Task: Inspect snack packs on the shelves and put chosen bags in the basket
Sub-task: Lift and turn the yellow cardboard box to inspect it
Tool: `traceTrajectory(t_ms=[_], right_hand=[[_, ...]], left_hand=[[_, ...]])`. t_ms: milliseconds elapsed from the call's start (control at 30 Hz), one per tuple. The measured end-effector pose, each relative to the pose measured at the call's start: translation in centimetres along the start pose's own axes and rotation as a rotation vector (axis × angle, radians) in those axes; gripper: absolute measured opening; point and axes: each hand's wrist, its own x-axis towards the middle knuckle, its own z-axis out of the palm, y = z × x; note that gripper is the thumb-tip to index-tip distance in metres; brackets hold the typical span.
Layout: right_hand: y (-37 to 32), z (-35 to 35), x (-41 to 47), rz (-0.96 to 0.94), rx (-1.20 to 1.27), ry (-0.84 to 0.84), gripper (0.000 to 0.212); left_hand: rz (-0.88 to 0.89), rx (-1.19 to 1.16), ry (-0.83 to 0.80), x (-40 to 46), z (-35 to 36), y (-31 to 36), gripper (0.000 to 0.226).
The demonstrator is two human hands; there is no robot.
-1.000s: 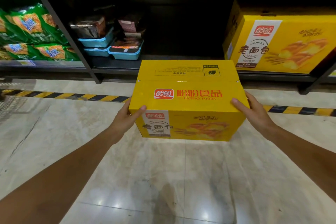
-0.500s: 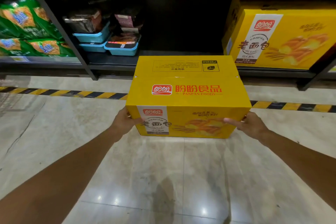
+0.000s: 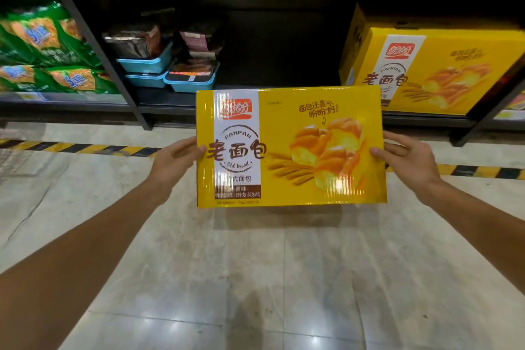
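I hold a large yellow bread box in front of me above the floor, its printed front face turned toward the camera. My left hand grips its left side, thumb on the front face. My right hand grips its right side the same way. A second, identical yellow box stands on the low shelf at the right. The basket is not in view.
A dark low shelf runs across the back, with blue trays of wrapped snacks and green snack bags at left. A yellow-black hazard strip marks the marble floor before the shelf.
The box has been tipped back toward me, so its front face now shows instead of its top. Both hands shifted up along its sides with it.
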Motion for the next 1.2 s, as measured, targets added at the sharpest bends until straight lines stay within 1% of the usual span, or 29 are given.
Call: traceTrajectory(t_ms=[67,133,200,267,333,400,500,567,667,733,767,833,867,933,967,1000,1033,1067,1100,1200], right_hand=[[0.7,0.7,0.0,-0.013,0.045,-0.103,0.064],[1.4,1.2,0.2,0.003,0.037,-0.152,0.067],[1.8,1.5,0.3,0.107,0.027,-0.173,0.061],[1.9,1.5,0.0,0.266,-0.002,-0.225,0.056],[2.1,1.7,-0.4,0.342,-0.004,-0.252,0.049],[2.1,2.0,-0.9,0.302,-0.031,-0.236,0.046],[2.2,1.6,-1.6,0.214,-0.134,-0.205,0.050],[2.1,1.1,-1.8,0.195,-0.174,-0.193,0.052],[1.7,0.8,-2.2,0.188,-0.201,-0.197,0.046],[1.6,0.9,-2.2,0.206,-0.141,-0.226,0.046],[1.5,1.0,-2.4,0.217,-0.076,-0.265,0.045],[1.7,0.8,-2.8,0.175,-0.012,-0.371,0.046],[2.1,0.7,-2.9,0.136,-0.027,-0.411,0.051],[3.1,0.4,-3.1,0.093,-0.063,-0.445,0.073],[3.4,0.5,-3.2,0.090,-0.077,-0.431,0.086],[3.9,0.7,-3.4,0.083,-0.092,-0.400,0.097],[4.3,0.9,-3.4,0.065,-0.112,-0.356,0.105],[4.5,1.0,-3.3,0.041,-0.127,-0.321,0.106],[4.4,1.1,-3.3,0.022,-0.139,-0.289,0.098],[3.1,0.3,-3.5,-0.023,-0.208,-0.204,0.061]], left_hand=[[-0.042,-0.040,-0.125,0.1,0.6,-0.7,0.058],[-0.058,-0.058,-0.178,0.0,1.6,-1.2,0.059],[-0.057,-0.060,-0.163,0.1,2.2,-1.5,0.056],[-0.111,-0.066,-0.155,0.0,2.6,-1.5,0.051],[-0.159,-0.038,-0.163,-0.6,3.0,-1.9,0.050],[-0.138,-0.019,-0.140,-1.1,3.1,-2.0,0.049],[-0.093,0.042,-0.098,-1.4,2.5,-2.0,0.047],[-0.102,0.100,-0.089,-1.3,1.8,-2.0,0.049],[-0.140,0.165,-0.089,-1.4,1.4,-1.8,0.053],[-0.168,0.153,-0.126,-1.7,1.4,-1.7,0.057],[-0.174,0.134,-0.165,-2.0,1.2,-1.7,0.062],[-0.149,0.115,-0.280,-2.4,0.3,-2.3,0.084],[-0.123,0.141,-0.348,-2.5,-0.2,-2.9,0.091],[-0.058,0.252,-0.441,-2.8,-0.7,-4.3,0.098],[-0.019,0.279,-0.434,-2.8,-0.6,-4.8,0.099],[0.017,0.278,-0.392,-2.8,-0.2,-5.2,0.096],[0.050,0.265,-0.333,-2.9,0.1,-5.3,0.088],[0.072,0.262,-0.282,-3.0,0.3,-5.2,0.079],[0.087,0.263,-0.249,-3.1,0.3,-5.0,0.072],[0.118,0.273,-0.206,-3.1,-1.0,-4.0,0.064]])
